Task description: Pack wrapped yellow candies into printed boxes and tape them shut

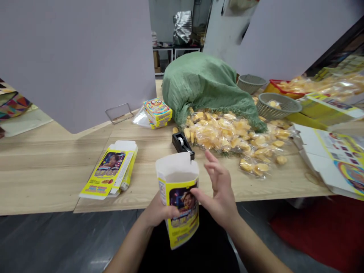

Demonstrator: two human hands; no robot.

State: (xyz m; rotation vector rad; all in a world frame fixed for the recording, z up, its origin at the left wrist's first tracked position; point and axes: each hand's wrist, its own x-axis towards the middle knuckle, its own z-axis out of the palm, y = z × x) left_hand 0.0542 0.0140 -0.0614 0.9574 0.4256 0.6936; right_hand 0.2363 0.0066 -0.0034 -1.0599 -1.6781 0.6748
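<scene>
My left hand (158, 211) grips a yellow printed carton (179, 201) from its left side, holding it upright with its top flaps open. My right hand (218, 189) is at the carton's right edge, thumb touching the front panel and fingers spread apart above it. Just beyond the carton a black tape dispenser (182, 144) sits on the wooden table (42, 174). A pile of small yellow snack packets (233, 138) spills from a green woven sack (203, 83) behind it.
A stack of flattened yellow cartons (109, 168) lies to the left, with finished colourful boxes (157, 112) further back. Grey mesh baskets (277, 106) and flat printed sheets (335, 159) are at the right. A grey partition (74, 57) stands behind the table.
</scene>
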